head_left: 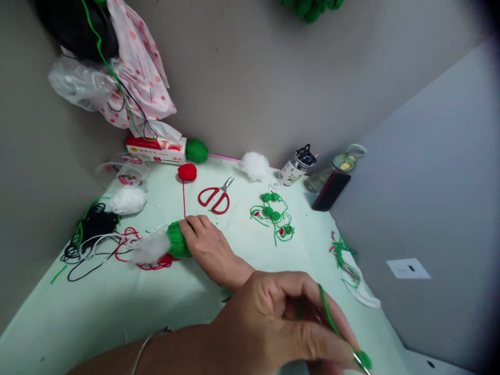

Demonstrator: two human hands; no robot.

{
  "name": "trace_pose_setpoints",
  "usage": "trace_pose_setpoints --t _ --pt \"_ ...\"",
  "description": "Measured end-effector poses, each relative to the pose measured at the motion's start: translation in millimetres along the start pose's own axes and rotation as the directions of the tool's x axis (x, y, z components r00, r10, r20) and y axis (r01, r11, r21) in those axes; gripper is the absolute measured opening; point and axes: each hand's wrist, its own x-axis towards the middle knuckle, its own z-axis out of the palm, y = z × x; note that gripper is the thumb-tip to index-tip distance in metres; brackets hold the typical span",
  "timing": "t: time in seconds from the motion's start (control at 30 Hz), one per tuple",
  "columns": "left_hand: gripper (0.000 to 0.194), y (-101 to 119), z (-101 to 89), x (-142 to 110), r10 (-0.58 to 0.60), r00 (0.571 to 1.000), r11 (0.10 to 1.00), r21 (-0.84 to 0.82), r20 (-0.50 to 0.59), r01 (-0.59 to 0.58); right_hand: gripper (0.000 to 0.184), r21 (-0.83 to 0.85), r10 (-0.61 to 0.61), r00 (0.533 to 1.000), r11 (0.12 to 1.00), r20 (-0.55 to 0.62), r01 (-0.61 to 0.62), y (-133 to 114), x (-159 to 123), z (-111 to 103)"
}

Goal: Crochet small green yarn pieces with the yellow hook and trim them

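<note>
My left hand [289,323], in the lower middle, has its thumb and fingers pinched together. At their tips are a small green crochet piece [364,358] and the slim metal shaft of what looks like a crochet hook [361,364]. A green yarn strand [328,310] runs over the index finger to the piece. Farther left, my right hand [209,247] reaches across behind the left one, its fingers closed on a green yarn ball [177,239]. White stuffing [150,247] touches that ball's left side. The right forearm is hidden behind the left hand.
Red-handled scissors [221,200] and a red yarn ball [187,172] lie beyond my right hand. Small green crocheted balls [271,212] lie mid-table. Tangled black yarn [96,226] is at left. A pen jar [292,172], bottle [324,177] and phone [332,191] stand along the back right.
</note>
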Motion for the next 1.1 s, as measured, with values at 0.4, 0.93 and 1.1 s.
trace_pose_setpoints --t 0.4,0.93,1.1 --pt "0.030 -11 0.5 0 0.012 0.999 1.000 -0.016 -0.031 -0.013 0.031 0.101 0.215 0.859 0.977 -0.466 -0.189 42 -21 -9" --pt "0.031 -18 1.2 0 -0.054 0.997 0.997 0.049 -0.063 0.057 0.044 0.629 0.489 0.872 0.688 -0.032 -0.363 72 -37 -21" --pt "0.032 -18 0.8 0 -0.074 0.994 0.994 0.075 -0.081 0.080 0.038 0.729 0.568 0.820 0.589 -0.069 -0.347 81 -45 -22"
